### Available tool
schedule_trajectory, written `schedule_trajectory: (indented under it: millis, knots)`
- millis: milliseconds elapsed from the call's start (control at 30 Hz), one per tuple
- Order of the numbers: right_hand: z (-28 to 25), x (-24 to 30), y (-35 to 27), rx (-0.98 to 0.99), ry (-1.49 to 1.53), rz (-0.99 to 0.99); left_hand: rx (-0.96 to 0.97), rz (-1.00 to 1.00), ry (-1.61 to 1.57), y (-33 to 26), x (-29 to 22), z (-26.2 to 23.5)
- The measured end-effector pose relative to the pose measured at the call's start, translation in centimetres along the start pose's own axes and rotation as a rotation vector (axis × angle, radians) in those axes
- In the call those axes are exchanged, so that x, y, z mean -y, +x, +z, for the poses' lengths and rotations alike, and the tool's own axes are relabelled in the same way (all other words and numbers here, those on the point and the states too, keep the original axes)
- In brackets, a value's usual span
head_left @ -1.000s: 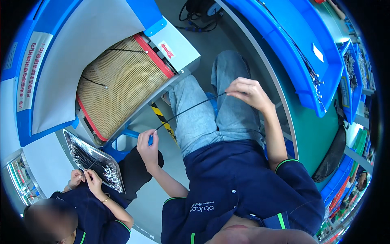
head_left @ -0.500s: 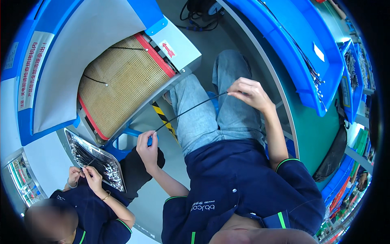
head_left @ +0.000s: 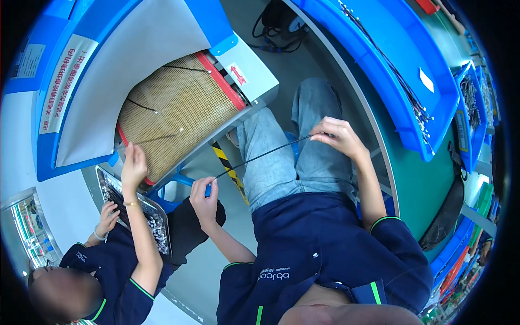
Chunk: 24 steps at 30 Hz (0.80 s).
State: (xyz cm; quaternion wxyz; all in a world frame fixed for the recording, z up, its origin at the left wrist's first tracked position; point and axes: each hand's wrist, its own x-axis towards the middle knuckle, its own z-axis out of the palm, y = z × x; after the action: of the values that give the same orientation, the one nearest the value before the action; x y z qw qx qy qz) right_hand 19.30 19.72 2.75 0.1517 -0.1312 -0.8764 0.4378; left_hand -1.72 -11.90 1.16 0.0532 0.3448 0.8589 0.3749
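A thin black cable (head_left: 265,155) is stretched between my two hands, above my lap. My left hand (head_left: 203,199) pinches its lower left end, with a small blue patch beside the fingertips that I cannot make out. At the upper right end, my right hand (head_left: 340,137) has thumb and fingers closed on the cable. The cable slants up to the right and sags slightly; its end fittings are hidden in my fingers.
Left of me, a mesh conveyor belt (head_left: 179,103) with red edges carries several cables into a blue-and-white machine. A co-worker's hand (head_left: 134,165) is at the belt's near edge, above a metal tray (head_left: 164,208) of cables. Blue bins (head_left: 403,32) with cables stand on the green bench (head_left: 411,184).
The co-worker's hand has moved from the tray up to the belt, where another cable now lies. My hands keep hold of the black cable in nearly the same pose. The view has shifted slightly.
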Motion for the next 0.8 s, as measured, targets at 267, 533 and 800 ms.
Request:
schedule_trajectory:
  millis: [267,533,800]
  knots:
    - [-0.09,-0.25,-0.46,-0.036,-0.006,-0.095,0.0,-0.005,-0.009,-0.27,0.0,-0.16]
    - [-0.21,-0.13,-0.35,-0.011,0.039,-0.026,-0.012,0.024,-0.002,-0.11,0.1,-0.24]
    - [-0.48,0.26,-0.46,0.052,0.069,-0.011,-0.019,0.052,0.01,-0.06,0.19,-0.7]
